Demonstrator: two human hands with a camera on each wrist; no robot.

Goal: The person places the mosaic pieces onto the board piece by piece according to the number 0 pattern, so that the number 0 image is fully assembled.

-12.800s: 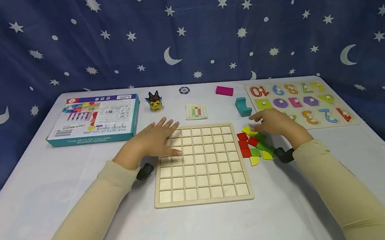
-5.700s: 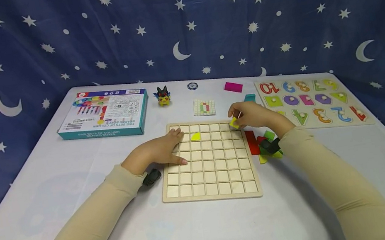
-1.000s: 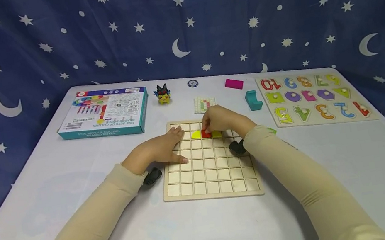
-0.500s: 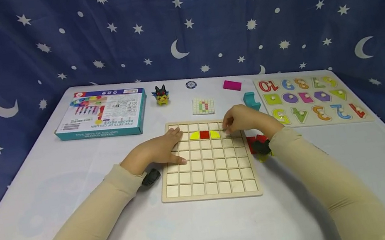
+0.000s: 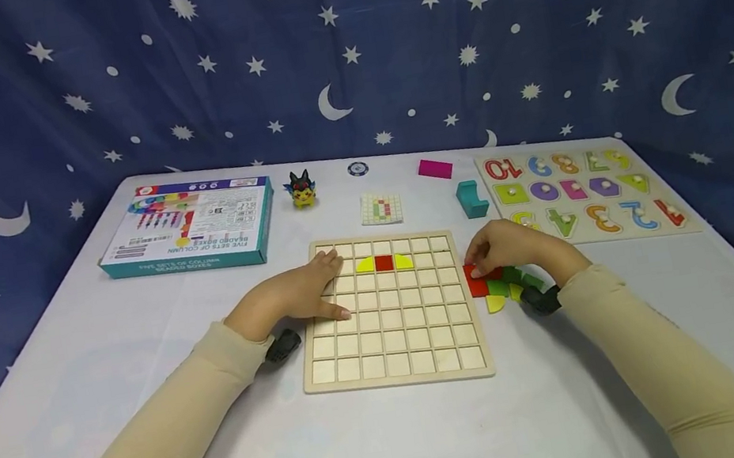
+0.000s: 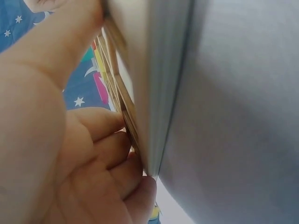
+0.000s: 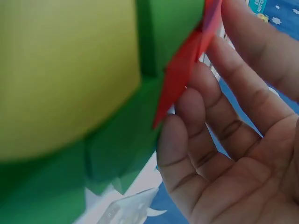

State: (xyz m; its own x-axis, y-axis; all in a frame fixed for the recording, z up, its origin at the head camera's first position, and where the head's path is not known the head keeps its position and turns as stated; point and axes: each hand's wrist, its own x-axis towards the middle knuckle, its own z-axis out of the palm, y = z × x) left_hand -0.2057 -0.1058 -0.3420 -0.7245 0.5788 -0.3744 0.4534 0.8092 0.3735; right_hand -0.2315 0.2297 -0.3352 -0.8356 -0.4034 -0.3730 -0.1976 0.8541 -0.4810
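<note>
A wooden grid board (image 5: 391, 337) lies on the white table. In its second row sit a yellow tile (image 5: 365, 265), a red tile (image 5: 383, 262) and another yellow tile (image 5: 404, 260). My left hand (image 5: 305, 291) lies flat on the board's upper left part, and the left wrist view shows its fingers (image 6: 107, 144) against the board's edge (image 6: 124, 105). My right hand (image 5: 507, 247) hovers over a pile of red, green and yellow tiles (image 5: 502, 288) just right of the board. Its loosely bent fingertips (image 7: 187, 107) touch a red tile (image 7: 180, 74) (image 5: 477, 275).
Along the far side lie a teal box (image 5: 189, 225), a small toy figure (image 5: 300, 189), a round chip (image 5: 357, 169), a pattern card (image 5: 381, 209), a magenta block (image 5: 435, 168) and a teal block (image 5: 470, 200). A number puzzle board (image 5: 579, 183) sits at the right. Starry blue cloth hangs behind.
My right hand has left the board's second row, where yellow, red and yellow tiles now lie, and moved right to the tile pile. The left hand has stayed on the board.
</note>
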